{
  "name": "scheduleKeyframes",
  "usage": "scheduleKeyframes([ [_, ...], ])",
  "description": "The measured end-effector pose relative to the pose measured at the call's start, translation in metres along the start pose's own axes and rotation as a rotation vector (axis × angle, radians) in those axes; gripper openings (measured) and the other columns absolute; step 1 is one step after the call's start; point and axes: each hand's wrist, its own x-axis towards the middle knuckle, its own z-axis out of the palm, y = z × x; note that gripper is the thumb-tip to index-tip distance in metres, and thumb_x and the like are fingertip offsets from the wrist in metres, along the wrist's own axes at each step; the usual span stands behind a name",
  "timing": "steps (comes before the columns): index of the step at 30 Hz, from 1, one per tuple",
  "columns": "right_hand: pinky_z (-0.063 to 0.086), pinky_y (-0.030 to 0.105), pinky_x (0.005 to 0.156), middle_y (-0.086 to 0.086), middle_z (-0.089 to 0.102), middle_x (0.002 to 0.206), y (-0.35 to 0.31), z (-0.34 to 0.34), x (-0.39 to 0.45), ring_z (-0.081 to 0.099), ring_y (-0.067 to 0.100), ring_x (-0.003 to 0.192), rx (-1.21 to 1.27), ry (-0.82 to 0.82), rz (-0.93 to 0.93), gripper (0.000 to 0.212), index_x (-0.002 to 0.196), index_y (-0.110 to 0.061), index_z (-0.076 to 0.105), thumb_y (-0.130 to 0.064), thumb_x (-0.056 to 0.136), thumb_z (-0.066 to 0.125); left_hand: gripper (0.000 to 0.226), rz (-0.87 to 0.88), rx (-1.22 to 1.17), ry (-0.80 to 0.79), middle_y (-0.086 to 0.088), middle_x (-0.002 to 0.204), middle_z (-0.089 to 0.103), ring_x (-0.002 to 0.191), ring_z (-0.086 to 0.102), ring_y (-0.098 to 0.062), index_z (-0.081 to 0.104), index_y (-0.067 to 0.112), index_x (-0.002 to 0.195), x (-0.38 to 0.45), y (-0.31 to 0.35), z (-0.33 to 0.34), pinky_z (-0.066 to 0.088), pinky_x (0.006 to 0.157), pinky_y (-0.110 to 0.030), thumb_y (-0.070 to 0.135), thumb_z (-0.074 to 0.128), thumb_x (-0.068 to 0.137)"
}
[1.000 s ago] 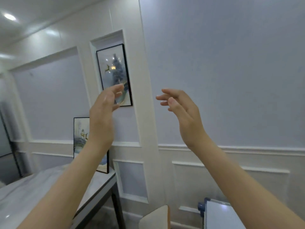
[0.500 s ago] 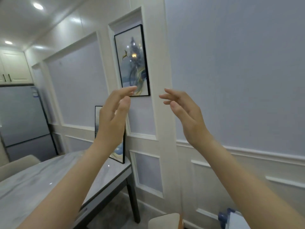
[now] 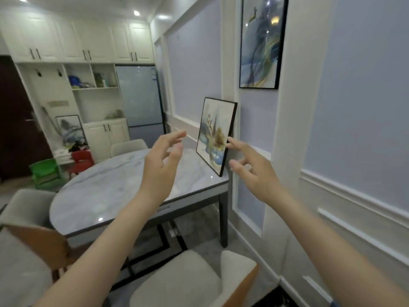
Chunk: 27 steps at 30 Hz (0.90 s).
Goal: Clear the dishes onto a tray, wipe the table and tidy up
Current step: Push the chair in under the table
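Worktop (image 3: pixel 106 191) ahead and lower left of both raised hands, marble top, no dishes or tray in view. Left hand (image 3: pixel 162 167) nearer, over its right part, fingers loosely spread, holding nothing. Right hand (image 3: pixel 254 171) likewise spread, empty, beside framed picture (image 3: pixel 215 135) leaning on wall.

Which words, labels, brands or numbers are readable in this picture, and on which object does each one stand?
None can be read.
Sticker on the refrigerator, upper right corner: blue and white, too small and blurred.
Items on the open shelf: any print too blurred.
Framed picture on the table: artwork only, no text visible.
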Motion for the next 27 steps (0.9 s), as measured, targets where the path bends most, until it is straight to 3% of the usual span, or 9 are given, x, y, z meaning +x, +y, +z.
scheduleKeyframes([
  [8,0.052,0.033,0.084,-0.026,0.047,0.132,0.069,0.037,-0.046,0.057,-0.007,0.084,-0.045,-0.288,0.137,0.06,0.132,-0.06,0.021,-0.076,0.075,0.034,0.026,-0.192,0.146,0.044,0.018,0.118,0.056,0.109,0.051,0.008,0.054,0.033,0.119,-0.08,-0.017,0.003,0.037,0.083,-0.001,0.025,0.044,0.097],
  [10,0.051,0.032,0.083,-0.024,0.041,0.139,0.078,0.043,-0.057,0.057,-0.003,0.083,-0.098,-0.361,0.185,0.065,0.133,-0.062,0.015,-0.082,0.072,0.031,0.027,-0.22,0.19,0.014,0.023,0.118,0.054,0.111,0.049,0.008,0.052,0.036,0.12,-0.095,-0.018,-0.002,0.038,0.087,-0.005,0.024,0.044,0.098],
  [12,0.05,0.034,0.086,-0.022,0.036,0.145,0.086,0.047,-0.068,0.057,0.003,0.095,-0.162,-0.419,0.218,0.07,0.135,-0.06,0.013,-0.084,0.071,0.028,0.029,-0.24,0.271,-0.034,0.021,0.122,0.053,0.116,0.047,0.004,0.052,0.034,0.124,-0.105,-0.019,-0.014,0.038,0.096,-0.018,0.03,0.044,0.097],
  [15,0.044,0.029,0.089,-0.016,0.034,0.149,0.093,0.049,-0.083,0.053,0.013,0.116,-0.169,-0.456,0.261,0.07,0.137,-0.055,0.02,-0.082,0.074,0.031,0.032,-0.28,0.366,-0.077,0.016,0.126,0.053,0.12,0.045,-0.001,0.052,0.033,0.126,-0.115,-0.021,-0.033,0.038,0.102,-0.028,0.038,0.043,0.096],
  [18,0.041,0.027,0.089,-0.015,0.033,0.149,0.096,0.054,-0.101,0.052,0.012,0.119,-0.205,-0.506,0.316,0.066,0.141,-0.047,0.024,-0.074,0.081,0.035,0.032,-0.316,0.394,-0.119,0.015,0.124,0.054,0.12,0.047,-0.003,0.053,0.032,0.125,-0.132,-0.027,-0.039,0.039,0.102,-0.029,0.037,0.046,0.095],
  [23,0.043,0.03,0.091,-0.018,0.028,0.151,0.102,0.076,-0.142,0.051,0.011,0.12,-0.218,-0.593,0.398,0.059,0.143,-0.043,0.024,-0.061,0.089,0.041,0.036,-0.411,0.559,-0.138,0.021,0.095,0.054,0.082,0.051,-0.005,0.057,0.033,0.123,-0.173,-0.043,-0.017,0.046,0.075,-0.028,0.046,0.045,0.092],
  [27,0.037,0.034,0.103,-0.013,0.023,0.154,0.121,0.093,-0.18,0.04,0.013,0.132,-0.227,-0.749,0.419,0.061,0.146,-0.037,0.022,-0.054,0.091,0.043,0.04,-0.572,0.61,-0.185,0.017,0.116,0.052,0.101,0.053,-0.001,0.051,0.033,0.128,-0.22,-0.064,0.011,0.048,0.081,-0.025,0.051,0.044,0.092],
])
